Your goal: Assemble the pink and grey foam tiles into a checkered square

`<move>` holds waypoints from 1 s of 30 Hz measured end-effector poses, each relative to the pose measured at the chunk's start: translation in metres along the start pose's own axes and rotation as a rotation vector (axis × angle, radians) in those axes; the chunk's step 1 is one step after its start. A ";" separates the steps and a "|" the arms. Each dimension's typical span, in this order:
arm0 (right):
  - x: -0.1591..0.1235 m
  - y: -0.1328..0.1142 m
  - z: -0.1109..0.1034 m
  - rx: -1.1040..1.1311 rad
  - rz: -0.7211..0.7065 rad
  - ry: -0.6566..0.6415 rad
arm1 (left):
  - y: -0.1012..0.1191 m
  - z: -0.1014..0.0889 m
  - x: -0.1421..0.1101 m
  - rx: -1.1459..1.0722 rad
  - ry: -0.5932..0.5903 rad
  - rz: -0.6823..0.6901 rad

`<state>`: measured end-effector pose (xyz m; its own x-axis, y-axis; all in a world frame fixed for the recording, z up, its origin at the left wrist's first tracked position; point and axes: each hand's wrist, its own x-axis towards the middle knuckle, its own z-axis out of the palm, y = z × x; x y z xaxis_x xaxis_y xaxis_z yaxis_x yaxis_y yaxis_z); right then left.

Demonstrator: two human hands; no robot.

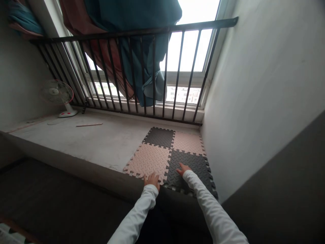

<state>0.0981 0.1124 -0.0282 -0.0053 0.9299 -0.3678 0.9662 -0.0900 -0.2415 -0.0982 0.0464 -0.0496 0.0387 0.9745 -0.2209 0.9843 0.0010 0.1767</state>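
On the window ledge (96, 142): four interlocked foam tiles (175, 158), beside the wall (254, 84).
Left hand (151, 179): unclenched, at the near pink tile's (149, 157) edge.
Right hand (183, 168): fingers loosely extended, at the near dark tile (195, 173).

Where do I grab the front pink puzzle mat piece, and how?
I'd try pinching the front pink piece by its front-left corner, coming from the left. It lies flat, and its left edge looks free, while the back dark piece and front dark piece border its back and right.
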 end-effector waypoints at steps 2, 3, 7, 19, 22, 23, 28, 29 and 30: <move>-0.025 0.010 0.017 0.022 0.001 -0.005 | -0.005 -0.007 -0.023 -0.061 0.025 -0.046; -0.037 0.013 0.027 0.026 0.000 -0.010 | -0.009 -0.010 -0.033 -0.088 0.038 -0.070; -0.077 0.015 0.059 0.018 -0.016 0.000 | -0.023 -0.021 -0.069 -0.149 0.146 -0.094; -0.176 0.038 0.070 0.002 0.044 0.067 | 0.020 -0.049 -0.123 -0.241 0.306 0.115; -0.185 0.052 0.065 -0.015 0.067 0.108 | 0.026 -0.030 -0.121 -0.240 0.292 0.131; -0.184 0.055 0.063 -0.021 0.066 0.125 | 0.025 -0.021 -0.119 -0.239 0.282 0.136; -0.146 0.053 0.053 -0.055 -0.030 0.200 | -0.001 0.018 -0.095 -0.190 0.327 0.210; -0.133 0.048 0.050 -0.058 -0.049 0.204 | -0.008 0.023 -0.087 -0.177 0.365 0.217; -0.117 0.043 0.047 -0.060 -0.054 0.199 | -0.014 0.027 -0.079 -0.168 0.406 0.212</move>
<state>0.1279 -0.0172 -0.0372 -0.0120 0.9853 -0.1701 0.9795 -0.0227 -0.2002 -0.1106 -0.0365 -0.0605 0.1322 0.9659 0.2226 0.9191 -0.2035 0.3374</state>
